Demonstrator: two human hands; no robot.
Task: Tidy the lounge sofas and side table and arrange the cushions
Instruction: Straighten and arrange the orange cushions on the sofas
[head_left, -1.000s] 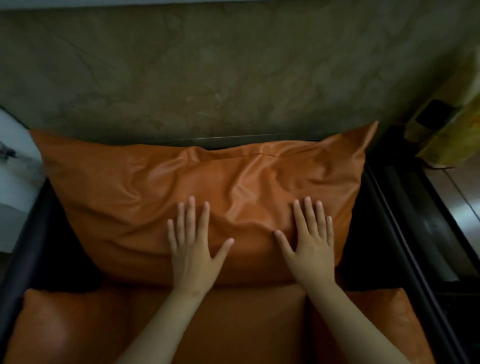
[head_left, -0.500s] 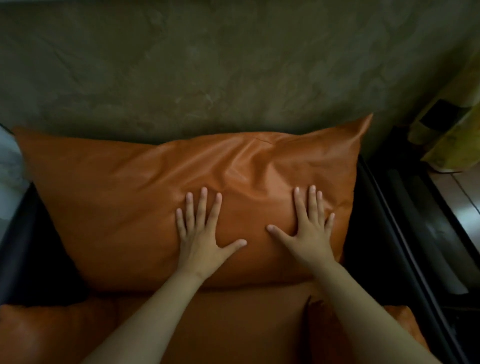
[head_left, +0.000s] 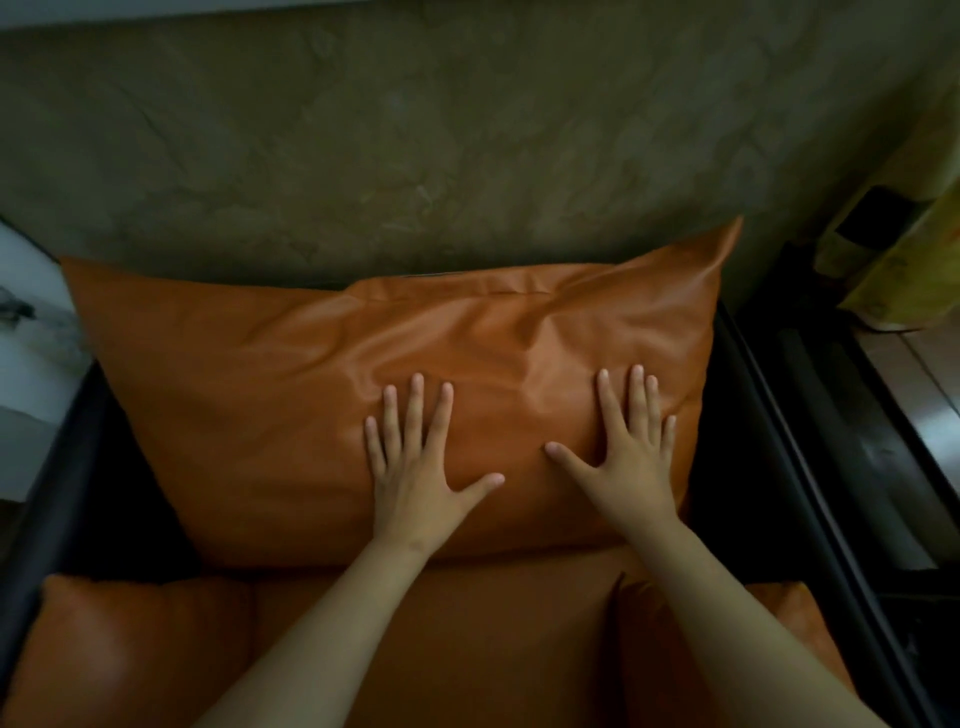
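Head view: I look down from above.
Back cushion (head_left: 249, 395): big and orange. It leans on the wall (head_left: 467, 145) at the back of the orange seat (head_left: 467, 639).
Left hand (head_left: 415, 473): lies flat on the middle of the cushion, fingers straight and spread, holding nothing.
Right hand (head_left: 631, 467): lies flat near the cushion's right edge, fingers straight, thumb out.
Edges: the cushion's top right corner pokes up. Its left edge stops before the dark frame (head_left: 62, 467).
Open room: I see dark gaps on both sides of the cushion, with the bigger one on the left.
Surface: shiny, with creases above the right hand.
Room: a white top (head_left: 26, 374) far left and wood floor (head_left: 914, 374) far right.
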